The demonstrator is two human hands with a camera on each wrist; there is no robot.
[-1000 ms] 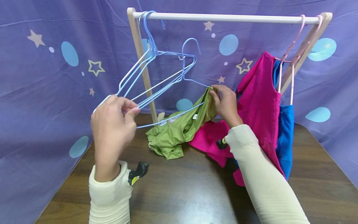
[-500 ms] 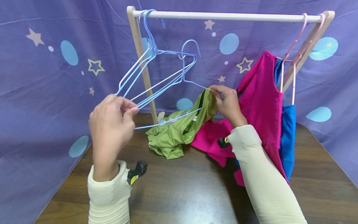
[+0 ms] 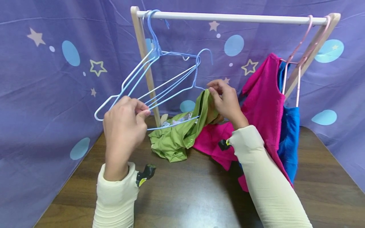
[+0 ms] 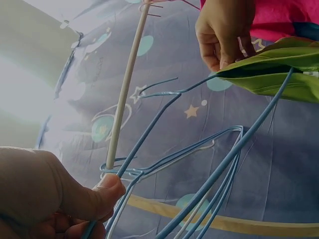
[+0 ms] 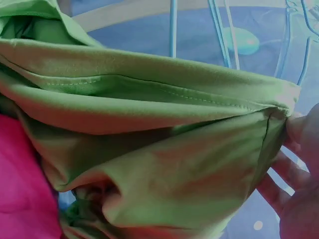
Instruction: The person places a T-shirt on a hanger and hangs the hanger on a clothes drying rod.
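In the head view my left hand (image 3: 125, 117) grips one end of a light-blue wire hanger (image 3: 195, 77), whose hook points up. The left wrist view has the thumb on that hanger's wire (image 4: 149, 132). Its far end runs into the opening of a green garment (image 3: 176, 139). My right hand (image 3: 226, 101) pinches the edge of this opening at the upper wire, with the hanger's end hidden in the cloth. The right wrist view shows the raised green edge (image 5: 199, 74) stretched toward the fingers. The garment's lower part lies crumpled on the table.
A rack with a white bar (image 3: 228, 18) stands behind. Several blue and white hangers (image 3: 155, 47) hang at its left, close to my left hand. At its right, pink hangers (image 3: 299, 63) carry a magenta garment (image 3: 262, 104) and a blue one (image 3: 289, 142), beside my right arm.
My left hand and the hanger have shifted right, and the hook has moved right and down. The right hand has come slightly left with the green edge, so more of the wire is covered.
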